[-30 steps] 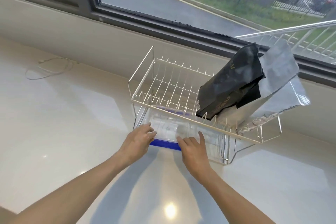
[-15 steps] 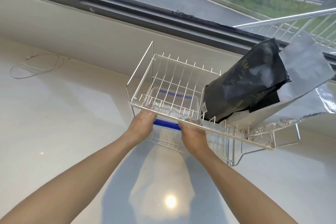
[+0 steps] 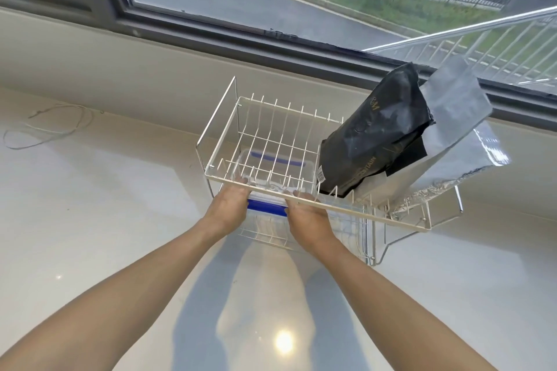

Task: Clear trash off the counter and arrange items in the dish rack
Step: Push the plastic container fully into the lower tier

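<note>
A white wire dish rack (image 3: 229,129) with two tiers stands on the pale counter under the window. A black pouch (image 3: 373,141) and a silver foil pouch (image 3: 461,129) lean in the right end of its upper tier. A clear plastic container with a blue lid clip (image 3: 266,207) lies in the lower tier, seen through the wires. My left hand (image 3: 229,208) and my right hand (image 3: 307,215) grip the container's near edge on either side of the blue clip, fingers tucked under the upper tier's front rail.
A thin white cable (image 3: 48,126) lies coiled on the counter at the far left. A beige wall ledge and dark window frame (image 3: 211,36) run behind the rack. The counter (image 3: 90,220) extends to the left and front of the rack.
Both hands have pushed the clear container farther under the upper tier into the rack's lower level. The view has shifted closer to the rack.
</note>
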